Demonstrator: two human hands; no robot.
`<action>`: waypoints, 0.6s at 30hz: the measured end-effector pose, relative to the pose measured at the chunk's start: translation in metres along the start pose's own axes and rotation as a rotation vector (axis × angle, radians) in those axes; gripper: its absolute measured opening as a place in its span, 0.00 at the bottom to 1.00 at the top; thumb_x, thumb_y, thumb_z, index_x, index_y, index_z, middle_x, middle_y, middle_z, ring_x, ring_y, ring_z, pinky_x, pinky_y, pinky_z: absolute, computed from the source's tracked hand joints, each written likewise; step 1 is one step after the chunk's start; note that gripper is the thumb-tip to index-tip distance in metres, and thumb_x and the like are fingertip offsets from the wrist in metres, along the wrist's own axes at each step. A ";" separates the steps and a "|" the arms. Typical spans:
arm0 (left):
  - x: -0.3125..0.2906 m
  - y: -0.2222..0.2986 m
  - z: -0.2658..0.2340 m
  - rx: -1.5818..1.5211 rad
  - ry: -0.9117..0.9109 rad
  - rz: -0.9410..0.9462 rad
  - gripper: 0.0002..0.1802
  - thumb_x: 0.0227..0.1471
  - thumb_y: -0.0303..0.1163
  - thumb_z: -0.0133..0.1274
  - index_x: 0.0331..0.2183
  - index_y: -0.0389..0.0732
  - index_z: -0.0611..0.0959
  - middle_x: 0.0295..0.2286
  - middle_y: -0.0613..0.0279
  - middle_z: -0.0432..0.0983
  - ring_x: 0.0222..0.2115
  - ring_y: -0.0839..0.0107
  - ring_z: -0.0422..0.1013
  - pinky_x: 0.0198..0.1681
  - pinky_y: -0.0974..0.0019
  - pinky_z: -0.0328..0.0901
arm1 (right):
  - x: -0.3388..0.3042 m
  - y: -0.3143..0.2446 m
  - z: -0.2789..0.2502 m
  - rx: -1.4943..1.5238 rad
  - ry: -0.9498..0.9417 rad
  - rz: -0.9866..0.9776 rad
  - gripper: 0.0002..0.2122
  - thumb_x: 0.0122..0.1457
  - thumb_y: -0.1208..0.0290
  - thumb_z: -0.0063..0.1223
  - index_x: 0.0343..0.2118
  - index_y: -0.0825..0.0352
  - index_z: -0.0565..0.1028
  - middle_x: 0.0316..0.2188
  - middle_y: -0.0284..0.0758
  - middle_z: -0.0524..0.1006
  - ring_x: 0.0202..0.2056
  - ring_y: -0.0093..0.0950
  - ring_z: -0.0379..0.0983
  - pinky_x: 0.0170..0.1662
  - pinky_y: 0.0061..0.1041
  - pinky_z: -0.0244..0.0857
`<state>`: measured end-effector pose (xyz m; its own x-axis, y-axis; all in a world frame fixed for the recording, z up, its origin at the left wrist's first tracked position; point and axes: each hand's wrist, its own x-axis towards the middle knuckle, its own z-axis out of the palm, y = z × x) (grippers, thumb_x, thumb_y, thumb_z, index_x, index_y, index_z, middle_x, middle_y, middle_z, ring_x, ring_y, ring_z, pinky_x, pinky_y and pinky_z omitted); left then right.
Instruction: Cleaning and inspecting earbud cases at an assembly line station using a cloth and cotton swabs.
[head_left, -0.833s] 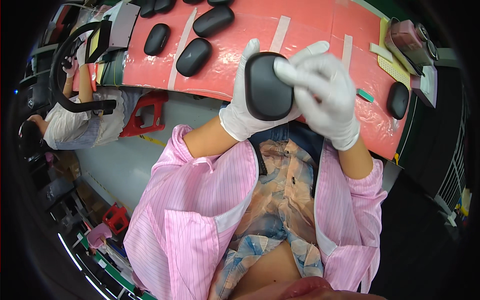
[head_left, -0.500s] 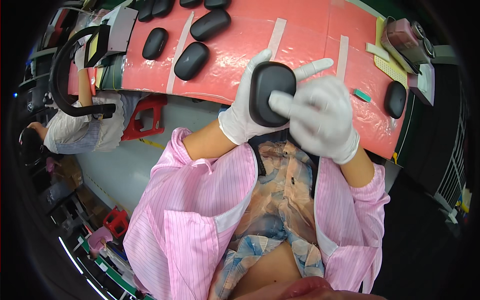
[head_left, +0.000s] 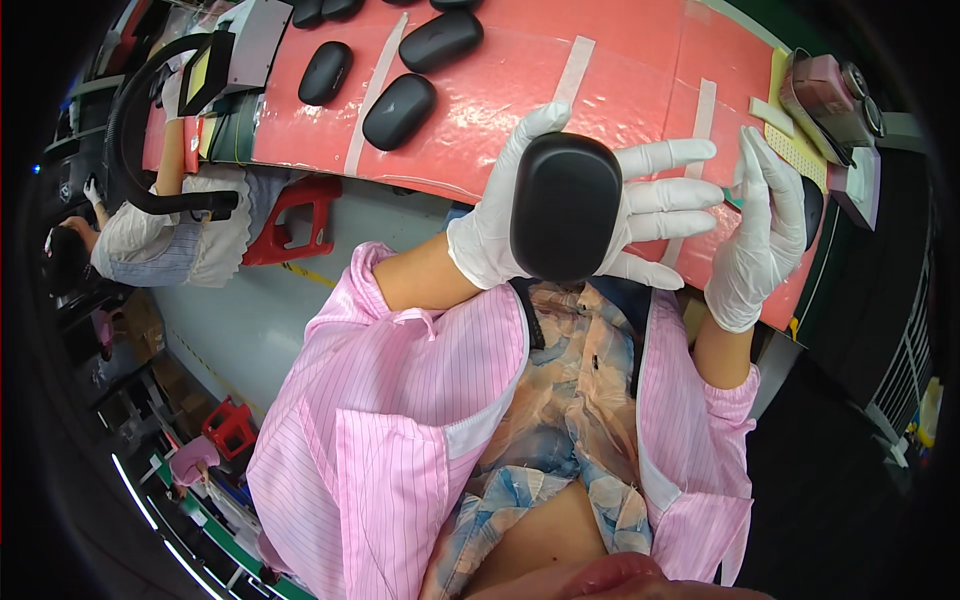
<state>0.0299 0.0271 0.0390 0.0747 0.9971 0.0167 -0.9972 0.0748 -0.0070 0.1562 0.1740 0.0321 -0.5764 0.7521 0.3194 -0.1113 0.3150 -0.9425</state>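
My left hand point(head_left: 500, 235), in a white glove, holds a black oval case point(head_left: 565, 205) upright in front of me, its smooth face toward the camera, above the near edge of the red mat point(head_left: 640, 90). My gloved right hand point(head_left: 765, 225) is off to the right at the mat's edge, fingers stretched over a small teal tool point(head_left: 734, 198). Just beyond it lies another black case point(head_left: 812, 212). I cannot see whether the right hand grips the tool.
Several black cases point(head_left: 400, 110) lie on the mat's far left. White tape strips point(head_left: 575, 70) cross the mat. A pink device point(head_left: 830, 100) and a yellow perforated sheet point(head_left: 795, 150) sit at the right. Another person point(head_left: 150, 240) works at the left by a black hose point(head_left: 130, 140) and a red stool point(head_left: 290, 225).
My right hand has come off the black case and moved right to the mat's edge. The left hand still holds the case, now uncovered.
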 end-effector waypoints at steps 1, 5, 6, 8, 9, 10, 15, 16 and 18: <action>0.003 0.000 0.002 0.086 0.037 -0.027 0.65 0.40 0.76 0.45 0.65 0.40 0.45 0.63 0.43 0.44 0.64 0.51 0.45 0.57 0.37 0.54 | 0.000 0.002 -0.004 -0.012 0.009 -0.004 0.13 0.62 0.78 0.43 0.47 0.72 0.76 0.42 0.34 0.76 0.35 0.19 0.66 0.41 0.18 0.61; -0.010 0.008 -0.017 -0.018 0.133 -0.028 0.53 0.44 0.75 0.42 0.55 0.37 0.68 0.49 0.50 0.67 0.47 0.58 0.67 0.43 0.51 0.65 | 0.027 0.007 -0.024 -0.214 -0.036 -0.105 0.12 0.61 0.80 0.46 0.46 0.73 0.76 0.43 0.36 0.76 0.38 0.21 0.69 0.45 0.18 0.62; -0.015 0.007 -0.013 -0.022 0.293 0.039 0.46 0.45 0.71 0.45 0.47 0.37 0.74 0.38 0.54 0.69 0.37 0.62 0.67 0.39 0.56 0.65 | 0.043 0.008 -0.029 -0.387 -0.046 -0.214 0.11 0.61 0.80 0.47 0.46 0.73 0.76 0.44 0.37 0.76 0.40 0.22 0.70 0.46 0.19 0.62; -0.017 0.011 -0.021 -0.028 0.423 0.153 0.32 0.52 0.59 0.48 0.39 0.35 0.77 0.33 0.51 0.76 0.33 0.59 0.74 0.36 0.54 0.72 | 0.088 0.017 -0.050 -0.430 0.087 -0.414 0.09 0.59 0.79 0.53 0.42 0.72 0.78 0.39 0.35 0.78 0.43 0.21 0.72 0.46 0.18 0.64; -0.008 0.012 -0.021 -0.034 0.520 0.180 0.32 0.54 0.58 0.46 0.40 0.35 0.77 0.33 0.51 0.76 0.33 0.58 0.74 0.36 0.55 0.72 | 0.107 0.012 -0.065 -0.409 0.140 -0.434 0.09 0.59 0.78 0.54 0.42 0.71 0.79 0.37 0.32 0.79 0.41 0.18 0.72 0.44 0.17 0.64; -0.013 0.011 -0.021 -0.034 0.647 0.283 0.32 0.55 0.57 0.44 0.41 0.35 0.77 0.34 0.50 0.76 0.33 0.58 0.74 0.37 0.56 0.72 | 0.123 0.013 -0.056 -0.370 0.188 -0.364 0.09 0.58 0.77 0.55 0.41 0.69 0.79 0.35 0.30 0.78 0.38 0.16 0.72 0.41 0.14 0.63; -0.014 0.007 -0.009 0.070 0.558 0.244 0.33 0.57 0.56 0.42 0.44 0.33 0.77 0.37 0.51 0.77 0.34 0.59 0.75 0.38 0.57 0.72 | 0.198 0.027 -0.108 -1.301 -0.020 -0.414 0.14 0.59 0.61 0.46 0.42 0.60 0.79 0.34 0.41 0.77 0.39 0.39 0.73 0.44 0.34 0.66; -0.015 0.007 -0.008 0.130 0.529 0.254 0.33 0.57 0.55 0.41 0.45 0.33 0.76 0.38 0.51 0.77 0.34 0.60 0.75 0.39 0.58 0.72 | 0.210 0.036 -0.120 -1.299 -0.100 -0.446 0.14 0.60 0.61 0.45 0.42 0.60 0.79 0.34 0.41 0.77 0.39 0.40 0.73 0.44 0.33 0.66; -0.014 0.009 -0.003 0.206 0.517 0.264 0.33 0.57 0.55 0.42 0.44 0.31 0.77 0.36 0.53 0.78 0.34 0.63 0.76 0.38 0.60 0.72 | 0.201 0.016 -0.110 -1.378 -0.151 -0.425 0.13 0.60 0.64 0.46 0.42 0.61 0.79 0.34 0.38 0.77 0.38 0.36 0.74 0.43 0.30 0.66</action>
<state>0.0200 0.0142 0.0355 -0.2316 0.8643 -0.4465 -0.9599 -0.1286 0.2491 0.1275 0.3934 0.0917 -0.7864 0.4227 0.4504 0.5100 0.8557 0.0874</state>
